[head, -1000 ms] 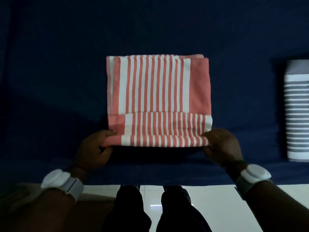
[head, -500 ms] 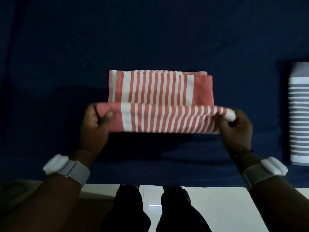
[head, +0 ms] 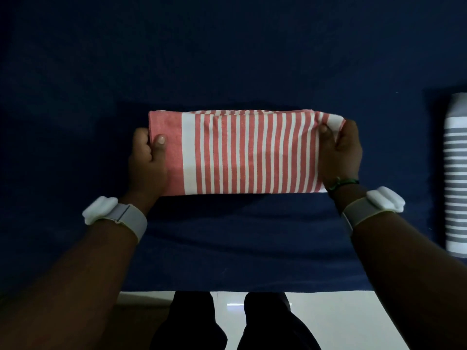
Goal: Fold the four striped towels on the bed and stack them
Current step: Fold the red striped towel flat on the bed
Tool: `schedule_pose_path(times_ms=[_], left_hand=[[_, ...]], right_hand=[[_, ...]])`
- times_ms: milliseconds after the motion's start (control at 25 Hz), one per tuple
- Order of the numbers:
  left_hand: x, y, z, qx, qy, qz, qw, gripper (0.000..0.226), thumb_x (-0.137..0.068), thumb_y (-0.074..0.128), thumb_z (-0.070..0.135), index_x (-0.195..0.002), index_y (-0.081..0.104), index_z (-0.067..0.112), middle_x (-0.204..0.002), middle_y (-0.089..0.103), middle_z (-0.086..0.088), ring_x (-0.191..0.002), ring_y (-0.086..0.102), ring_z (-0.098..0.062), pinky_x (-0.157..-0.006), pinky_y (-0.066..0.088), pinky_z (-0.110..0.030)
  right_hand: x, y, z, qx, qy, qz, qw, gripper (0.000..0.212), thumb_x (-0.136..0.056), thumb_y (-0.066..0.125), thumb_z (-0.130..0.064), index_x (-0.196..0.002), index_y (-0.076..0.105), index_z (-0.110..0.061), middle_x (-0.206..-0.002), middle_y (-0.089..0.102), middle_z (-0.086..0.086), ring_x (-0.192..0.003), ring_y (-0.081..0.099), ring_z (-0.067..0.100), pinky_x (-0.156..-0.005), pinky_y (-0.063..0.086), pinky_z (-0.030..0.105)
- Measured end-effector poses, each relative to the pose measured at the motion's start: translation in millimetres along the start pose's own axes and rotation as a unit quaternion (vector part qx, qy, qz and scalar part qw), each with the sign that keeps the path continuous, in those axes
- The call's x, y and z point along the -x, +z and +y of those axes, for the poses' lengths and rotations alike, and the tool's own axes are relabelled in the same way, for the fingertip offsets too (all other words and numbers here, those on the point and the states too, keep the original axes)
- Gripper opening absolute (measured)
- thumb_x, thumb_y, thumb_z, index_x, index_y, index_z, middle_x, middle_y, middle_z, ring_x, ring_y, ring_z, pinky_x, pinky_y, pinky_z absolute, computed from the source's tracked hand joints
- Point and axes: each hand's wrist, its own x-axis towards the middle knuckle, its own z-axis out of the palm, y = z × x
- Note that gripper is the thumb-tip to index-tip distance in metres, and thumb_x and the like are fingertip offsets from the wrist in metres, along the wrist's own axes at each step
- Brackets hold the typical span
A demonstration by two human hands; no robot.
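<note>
The near flap has been carried over the far half since the earlier frame. The red-and-white striped cotton towel, folded on the dark blue bedsheet, is pinched at its ends by the left hand and right hand; a grey-striped folded towel, blurred, apparently lies well apart at the right.

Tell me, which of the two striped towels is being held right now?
The red-and-white striped towel in the middle: the left hand and right hand each grip one end. The grey-and-white towel lies untouched at the right edge.
</note>
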Motion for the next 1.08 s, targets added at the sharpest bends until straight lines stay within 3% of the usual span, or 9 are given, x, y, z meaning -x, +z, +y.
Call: schedule_pose_path(times_ms=[120, 240, 320, 560, 640, 720, 840, 920, 1080], left_hand=[[-6.3, 10.9, -1.7, -0.041, -0.056, 0.014, 0.998, 0.022, -0.110, 0.041, 0.029, -0.121, 0.049, 0.011, -0.088, 0.050, 0.017, -0.074, 0.051, 0.006, -0.062, 0.036, -0.018], [-5.5, 13.8, -4.3, -0.041, -0.041, 0.054, 0.997, 0.017, -0.109, 0.043, 0.026, -0.117, 0.050, 0.013, -0.088, 0.048, 0.020, -0.074, 0.050, 0.016, -0.063, 0.032, -0.007], [-6.7, 14.2, -5.7, -0.037, -0.039, 0.064, 0.997, 0.022, -0.109, 0.043, 0.028, -0.121, 0.051, 0.010, -0.091, 0.052, 0.017, -0.074, 0.048, 0.018, -0.063, 0.031, -0.005], [-16.1, 19.4, -12.4, -0.163, -0.015, 0.102, 0.981, 0.034, -0.106, 0.045, 0.041, -0.118, 0.053, 0.011, -0.109, 0.057, -0.004, -0.090, 0.056, -0.019, -0.074, 0.044, -0.033], [-15.0, 18.7, -17.4, -0.245, 0.043, 0.153, 0.956, 0.034, -0.102, 0.051, 0.037, -0.123, 0.055, 0.010, -0.126, 0.054, -0.014, -0.106, 0.054, -0.028, -0.088, 0.047, -0.042], [-6.8, 32.0, -13.9, -0.296, 0.183, 0.128, 0.929, 0.036, -0.101, 0.053, 0.024, -0.131, 0.055, 0.004, -0.135, 0.053, -0.022, -0.122, 0.051, -0.037, -0.104, 0.040, -0.047], [9.8, 74.2, -5.1, -0.277, 0.360, -0.043, 0.890, 0.043, -0.104, 0.045, 0.016, -0.142, 0.052, -0.003, -0.150, 0.049, -0.024, -0.143, 0.041, -0.041, -0.117, 0.032, -0.057], [10.7, 88.9, -6.9, -0.318, 0.376, -0.087, 0.866, 0.048, -0.110, 0.037, 0.022, -0.150, 0.044, -0.002, -0.161, 0.036, -0.020, -0.153, 0.027, -0.036, -0.121, 0.025, -0.057], [4.8, 87.1, -15.8, -0.415, 0.350, -0.090, 0.835, 0.056, -0.110, 0.029, 0.034, -0.159, 0.031, 0.007, -0.168, 0.022, -0.011, -0.157, 0.014, -0.029, -0.124, 0.018, -0.054]], right_hand=[[-12.7, 15.4, 2.4, 0.040, 0.019, -0.021, 0.999, 0.030, -0.103, 0.053, -0.038, -0.127, 0.055, -0.019, -0.101, 0.058, -0.023, -0.086, 0.055, -0.013, -0.076, 0.039, 0.005], [-15.6, 19.7, 10.8, 0.051, 0.024, -0.010, 0.998, 0.031, -0.104, 0.052, -0.040, -0.122, 0.054, -0.015, -0.093, 0.057, -0.022, -0.079, 0.054, -0.015, -0.069, 0.036, 0.002], [-15.9, 21.1, 15.1, 0.058, 0.025, -0.004, 0.998, 0.033, -0.103, 0.051, -0.043, -0.118, 0.054, -0.014, -0.091, 0.058, -0.019, -0.077, 0.054, -0.013, -0.069, 0.039, 0.008], [-20.4, 24.8, 11.1, 0.096, 0.055, 0.019, 0.994, 0.040, -0.099, 0.056, -0.049, -0.125, 0.055, -0.019, -0.107, 0.060, -0.012, -0.092, 0.058, 0.004, -0.089, 0.051, 0.035], [-11.5, 23.6, 7.3, 0.142, 0.013, 0.085, 0.986, 0.043, -0.094, 0.061, -0.043, -0.129, 0.053, -0.019, -0.122, 0.059, -0.004, -0.110, 0.057, 0.016, -0.100, 0.048, 0.039], [9.4, 41.8, 1.7, 0.222, -0.134, 0.107, 0.960, 0.046, -0.092, 0.064, -0.031, -0.133, 0.055, -0.013, -0.135, 0.056, 0.009, -0.124, 0.051, 0.027, -0.109, 0.039, 0.044], [45.0, 94.5, -8.6, 0.250, -0.317, -0.074, 0.912, 0.053, -0.099, 0.058, -0.025, -0.146, 0.047, -0.004, -0.155, 0.043, 0.020, -0.146, 0.035, 0.035, -0.123, 0.022, 0.047], [54.4, 117.6, -7.1, 0.288, -0.352, -0.149, 0.878, 0.054, -0.105, 0.045, -0.028, -0.154, 0.038, -0.005, -0.163, 0.031, 0.017, -0.153, 0.022, 0.033, -0.125, 0.019, 0.053], [46.1, 120.0, -0.2, 0.354, -0.346, -0.182, 0.849, 0.059, -0.108, 0.034, -0.036, -0.160, 0.024, -0.009, -0.168, 0.016, 0.012, -0.157, 0.009, 0.028, -0.125, 0.014, 0.052]])
